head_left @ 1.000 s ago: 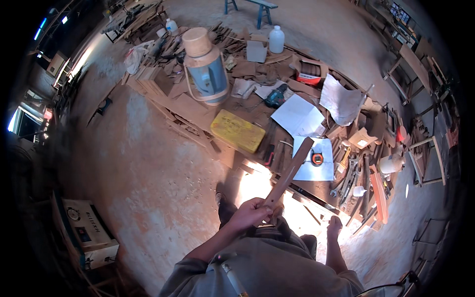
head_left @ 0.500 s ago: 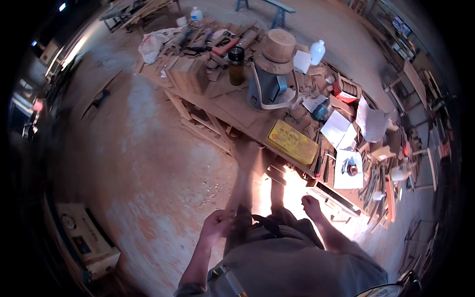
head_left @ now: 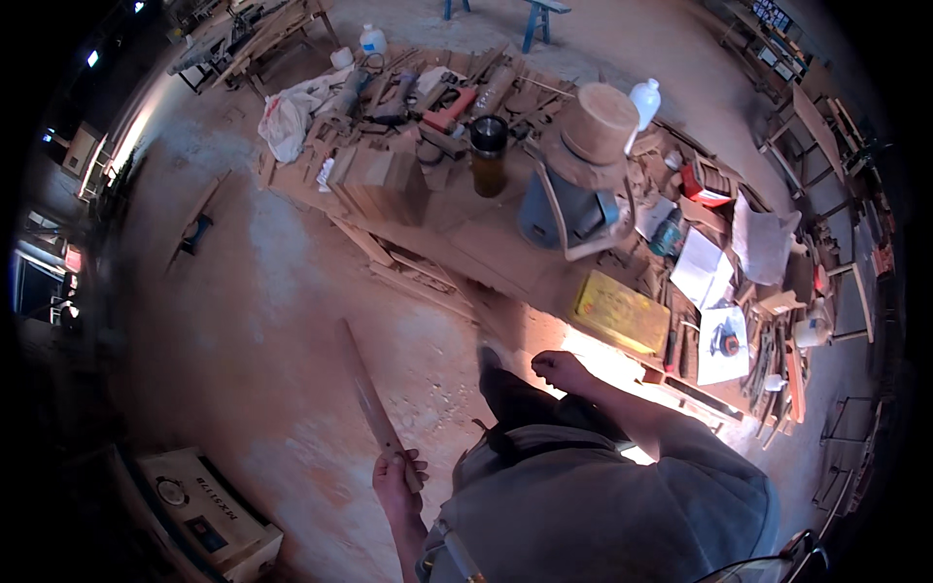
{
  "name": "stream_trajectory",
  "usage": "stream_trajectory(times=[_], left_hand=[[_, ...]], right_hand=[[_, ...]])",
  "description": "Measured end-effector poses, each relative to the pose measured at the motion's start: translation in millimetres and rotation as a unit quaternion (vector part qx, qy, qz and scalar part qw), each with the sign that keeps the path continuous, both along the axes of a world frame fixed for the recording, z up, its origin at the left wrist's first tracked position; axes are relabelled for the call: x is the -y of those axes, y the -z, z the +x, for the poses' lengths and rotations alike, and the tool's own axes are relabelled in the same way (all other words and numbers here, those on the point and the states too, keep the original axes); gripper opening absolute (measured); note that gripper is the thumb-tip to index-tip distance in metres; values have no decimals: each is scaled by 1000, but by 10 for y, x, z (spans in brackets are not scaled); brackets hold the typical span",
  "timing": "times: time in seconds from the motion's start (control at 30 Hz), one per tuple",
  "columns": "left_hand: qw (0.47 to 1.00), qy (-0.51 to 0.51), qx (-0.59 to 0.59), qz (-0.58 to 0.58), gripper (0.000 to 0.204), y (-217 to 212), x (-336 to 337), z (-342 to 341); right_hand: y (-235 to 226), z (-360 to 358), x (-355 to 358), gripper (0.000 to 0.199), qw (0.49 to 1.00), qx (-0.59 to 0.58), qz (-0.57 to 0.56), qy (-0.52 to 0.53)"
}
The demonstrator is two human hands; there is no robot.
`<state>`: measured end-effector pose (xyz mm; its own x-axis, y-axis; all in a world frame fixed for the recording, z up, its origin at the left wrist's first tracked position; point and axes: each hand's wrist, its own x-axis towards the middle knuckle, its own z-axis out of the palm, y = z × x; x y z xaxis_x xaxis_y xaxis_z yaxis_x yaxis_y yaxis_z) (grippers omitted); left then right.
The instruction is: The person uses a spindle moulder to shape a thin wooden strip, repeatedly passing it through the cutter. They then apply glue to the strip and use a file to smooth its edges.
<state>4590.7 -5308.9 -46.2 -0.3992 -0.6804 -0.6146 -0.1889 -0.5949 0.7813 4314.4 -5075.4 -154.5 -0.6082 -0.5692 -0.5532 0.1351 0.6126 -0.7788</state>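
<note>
My left hand is closed around the lower end of a long, thin wooden strip. The strip slants up and away over the floor, its far end free. My right hand is held in front of my body with its fingers curled in, and nothing shows in it. Closest to that hand is the front edge of a cluttered wooden workbench, where a yellow case lies. Hand and case are apart.
On the bench stand a grey-blue jug topped by a brown hat, a dark-lidded bottle and a stack of wood blocks. Papers and tools lie to the right. A box-shaped machine stands at lower left.
My left hand has swung outward and down, and the wooden strip now shows in it. My right hand has moved left and forward. The bench has shifted slightly in view as I moved.
</note>
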Motion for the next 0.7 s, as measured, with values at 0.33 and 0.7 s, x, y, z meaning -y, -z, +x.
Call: stream_trajectory(times=[0.33,0.7], left_hand=[[990,-64,-120,-22,29,-123,1163,-1132],[991,-30,-127,19,24,46,2559,-2108]], right_hand=[[-148,-752,804,27,999,-27,1,-27],[-117,-969,1141,23,987,30,19,157]])
